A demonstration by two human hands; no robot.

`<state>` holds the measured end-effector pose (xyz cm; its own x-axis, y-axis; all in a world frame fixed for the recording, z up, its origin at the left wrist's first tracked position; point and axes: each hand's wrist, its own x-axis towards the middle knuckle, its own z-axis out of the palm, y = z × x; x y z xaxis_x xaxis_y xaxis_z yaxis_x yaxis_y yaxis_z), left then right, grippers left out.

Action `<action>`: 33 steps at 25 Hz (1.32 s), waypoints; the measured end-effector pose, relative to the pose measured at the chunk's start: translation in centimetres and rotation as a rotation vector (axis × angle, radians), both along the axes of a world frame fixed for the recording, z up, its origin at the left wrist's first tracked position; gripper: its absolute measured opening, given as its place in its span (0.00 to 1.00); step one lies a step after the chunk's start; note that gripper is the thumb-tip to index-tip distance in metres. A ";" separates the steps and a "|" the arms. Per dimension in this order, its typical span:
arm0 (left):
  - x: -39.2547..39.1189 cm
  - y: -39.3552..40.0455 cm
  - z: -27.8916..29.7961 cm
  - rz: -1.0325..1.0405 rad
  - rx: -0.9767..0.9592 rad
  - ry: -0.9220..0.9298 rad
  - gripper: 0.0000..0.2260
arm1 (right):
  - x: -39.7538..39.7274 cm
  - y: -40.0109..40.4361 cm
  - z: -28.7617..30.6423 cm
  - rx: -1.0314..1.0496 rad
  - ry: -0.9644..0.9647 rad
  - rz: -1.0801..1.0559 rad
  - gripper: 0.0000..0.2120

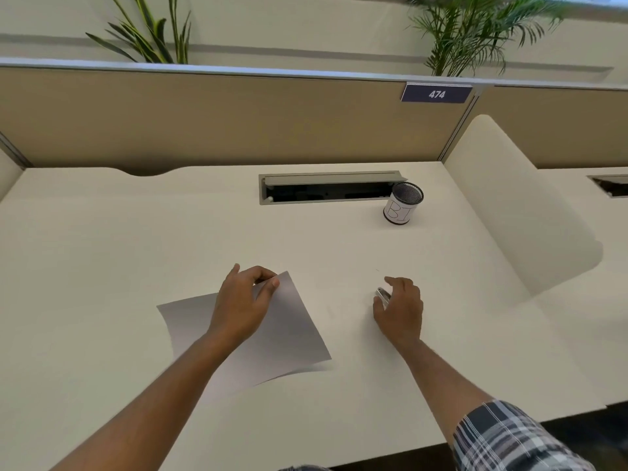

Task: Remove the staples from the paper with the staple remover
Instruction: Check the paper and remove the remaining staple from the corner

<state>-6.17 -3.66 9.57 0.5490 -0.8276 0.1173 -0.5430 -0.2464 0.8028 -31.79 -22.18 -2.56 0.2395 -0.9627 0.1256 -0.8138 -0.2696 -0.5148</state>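
A stack of white paper (289, 331) lies turned at an angle on the cream desk (102, 266). My left hand (243, 300) rests on it and pinches its far top corner between thumb and fingers. To the right, my right hand (401, 307) is over a small metal staple remover (382, 294), with the fingers curled around it; only its shiny end shows past the thumb. No staples can be made out at this size.
A mesh pen cup (402, 203) with a white label stands at the back right, beside an open cable tray (326, 188) set in the desk. A beige partition runs behind, and a curved divider (516, 212) bounds the right side.
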 end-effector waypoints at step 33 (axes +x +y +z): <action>-0.5 4.5 0.5 0.222 -0.312 0.393 0.10 | 8.6 11.0 10.8 0.307 -0.781 0.208 0.10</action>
<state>-6.65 0.80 10.06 0.7583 -0.6457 0.0897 -0.1496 -0.0384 0.9880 -23.17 -11.19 8.22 0.3678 -0.9273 0.0690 -0.1460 -0.1309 -0.9806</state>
